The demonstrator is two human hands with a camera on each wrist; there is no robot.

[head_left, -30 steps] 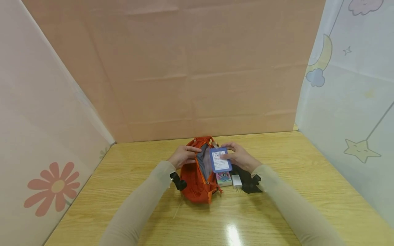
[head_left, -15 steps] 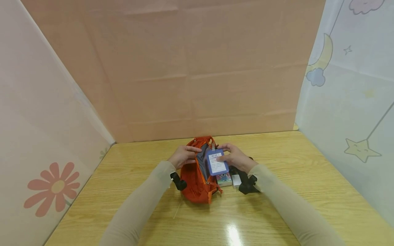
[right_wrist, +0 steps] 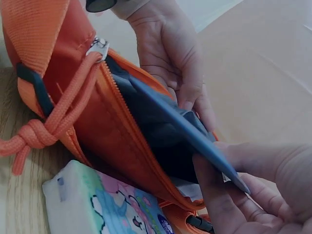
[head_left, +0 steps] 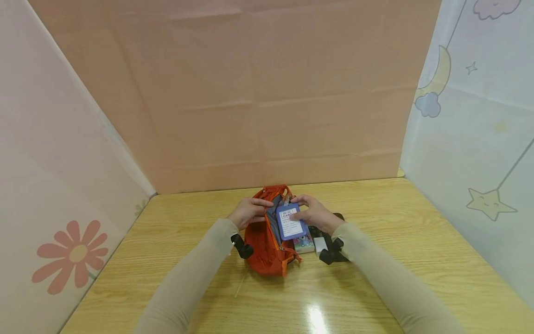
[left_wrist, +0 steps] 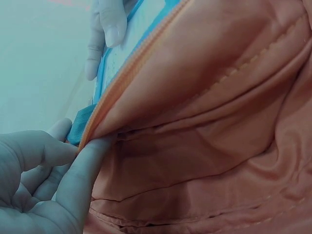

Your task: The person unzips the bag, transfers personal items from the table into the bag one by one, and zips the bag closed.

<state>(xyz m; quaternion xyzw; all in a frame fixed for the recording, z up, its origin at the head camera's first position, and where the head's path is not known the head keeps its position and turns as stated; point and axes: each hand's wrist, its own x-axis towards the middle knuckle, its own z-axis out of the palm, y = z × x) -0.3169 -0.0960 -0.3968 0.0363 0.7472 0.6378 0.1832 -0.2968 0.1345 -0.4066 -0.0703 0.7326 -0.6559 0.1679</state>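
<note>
An orange-red zip bag point(head_left: 260, 255) with a grey lining lies unzipped on the table. My left hand point(head_left: 249, 212) pinches the left edge of its opening; in the left wrist view thumb and finger grip the orange zip edge point(left_wrist: 129, 75). Held by thumb and fingers of my right hand point(head_left: 317, 215) is a blue ID card holder point(head_left: 290, 225) with a clear clip at its top. In the right wrist view this card holder point(right_wrist: 178, 126) appears edge-on, slanting across the bag's mouth with its far end in the opening.
Right of the bag lie a tissue pack point(right_wrist: 114, 207) with a cartoon print, a white plug adapter point(head_left: 320, 244) and a black item point(head_left: 322, 233), partly covered by my right wrist. A knotted orange cord point(right_wrist: 63, 112) hangs from the zip pull. Paper walls point(head_left: 208, 116) enclose the table.
My right hand has carried the card holder left and slightly down, from beside the bag to over its opening. The left hand stays on the bag's edge.
</note>
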